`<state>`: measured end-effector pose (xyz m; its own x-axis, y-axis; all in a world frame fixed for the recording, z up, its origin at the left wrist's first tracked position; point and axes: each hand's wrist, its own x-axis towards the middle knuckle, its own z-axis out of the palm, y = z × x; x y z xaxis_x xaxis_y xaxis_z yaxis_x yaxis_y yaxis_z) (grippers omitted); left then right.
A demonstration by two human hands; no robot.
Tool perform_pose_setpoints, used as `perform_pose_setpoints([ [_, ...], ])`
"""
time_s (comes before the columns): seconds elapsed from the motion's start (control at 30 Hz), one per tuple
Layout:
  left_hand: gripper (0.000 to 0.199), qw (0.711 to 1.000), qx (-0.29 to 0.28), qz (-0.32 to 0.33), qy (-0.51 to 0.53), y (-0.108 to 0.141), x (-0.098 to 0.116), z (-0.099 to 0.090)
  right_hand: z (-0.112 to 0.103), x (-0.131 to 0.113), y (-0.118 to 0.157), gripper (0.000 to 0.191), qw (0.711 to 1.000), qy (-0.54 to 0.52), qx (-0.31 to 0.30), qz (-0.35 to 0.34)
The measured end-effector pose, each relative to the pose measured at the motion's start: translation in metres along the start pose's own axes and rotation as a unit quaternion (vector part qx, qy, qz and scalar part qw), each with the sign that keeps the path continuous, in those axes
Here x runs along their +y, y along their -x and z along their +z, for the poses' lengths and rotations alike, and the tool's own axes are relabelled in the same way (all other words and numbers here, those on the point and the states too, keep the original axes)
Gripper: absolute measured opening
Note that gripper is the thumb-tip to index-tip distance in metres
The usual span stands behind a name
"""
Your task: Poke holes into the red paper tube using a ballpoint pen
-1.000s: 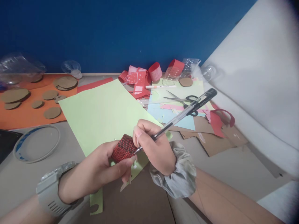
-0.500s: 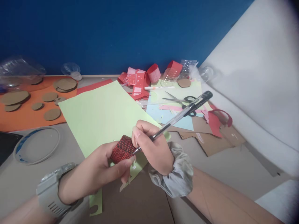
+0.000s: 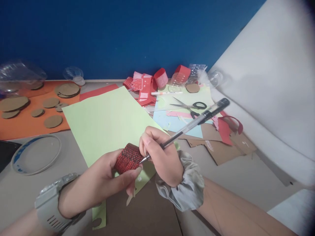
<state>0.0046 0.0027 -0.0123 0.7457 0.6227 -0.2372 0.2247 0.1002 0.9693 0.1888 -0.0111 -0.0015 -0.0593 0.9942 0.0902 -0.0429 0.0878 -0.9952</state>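
Observation:
Between the thumb and fingers of my left hand [image 3: 108,178] is a small red piece [image 3: 128,159] covered with a dark dotted and lined pattern. My right hand [image 3: 161,155] is closed around a clear pen with a black cap end [image 3: 190,126], its tip touching or very near the right edge of the red piece. Both hands are close together over the lower part of a light green sheet [image 3: 105,118]. A grey watch [image 3: 55,200] is on my left wrist and a grey scrunchie [image 3: 184,186] on my right.
Black-handled scissors [image 3: 188,106] lie on coloured paper at the right, beside cardboard [image 3: 228,149]. Red paper pieces [image 3: 146,87] sit at the back. Cardboard discs [image 3: 52,121] rest on orange paper [image 3: 27,126] at the left, with a tape ring [image 3: 59,149] nearer.
The pen leans slightly lower, its cap end further right. My left hand and the red piece have shifted a little to the left in view.

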Motion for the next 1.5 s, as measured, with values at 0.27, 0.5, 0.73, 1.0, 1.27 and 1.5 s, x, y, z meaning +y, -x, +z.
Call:
perform_pose_setpoints([
  [0.27,0.030,1.000,0.007,-0.017,-0.014,0.001,0.009,0.003,-0.004,0.005,0.006,0.032,0.995,0.065,-0.026,-0.065],
  [0.5,0.020,0.999,-0.002,-0.022,-0.042,0.000,0.012,0.004,-0.002,0.001,0.008,0.034,0.993,0.081,-0.017,-0.080],
  [0.73,0.019,0.999,-0.009,-0.020,-0.035,0.000,0.013,0.002,-0.003,0.005,0.005,0.039,0.993,0.067,-0.056,-0.082],
  [1.0,0.021,1.000,-0.015,-0.013,-0.019,-0.001,0.013,0.002,-0.006,0.009,0.006,0.038,0.993,0.055,-0.069,-0.081],
  [1.27,0.019,1.000,-0.012,-0.014,-0.007,0.003,0.006,0.002,-0.002,0.014,0.005,0.038,0.996,-0.041,-0.046,-0.057],
  [1.5,0.019,1.000,-0.014,-0.007,-0.006,0.003,0.002,0.001,-0.004,0.011,0.005,0.036,0.997,-0.007,-0.065,-0.038],
])
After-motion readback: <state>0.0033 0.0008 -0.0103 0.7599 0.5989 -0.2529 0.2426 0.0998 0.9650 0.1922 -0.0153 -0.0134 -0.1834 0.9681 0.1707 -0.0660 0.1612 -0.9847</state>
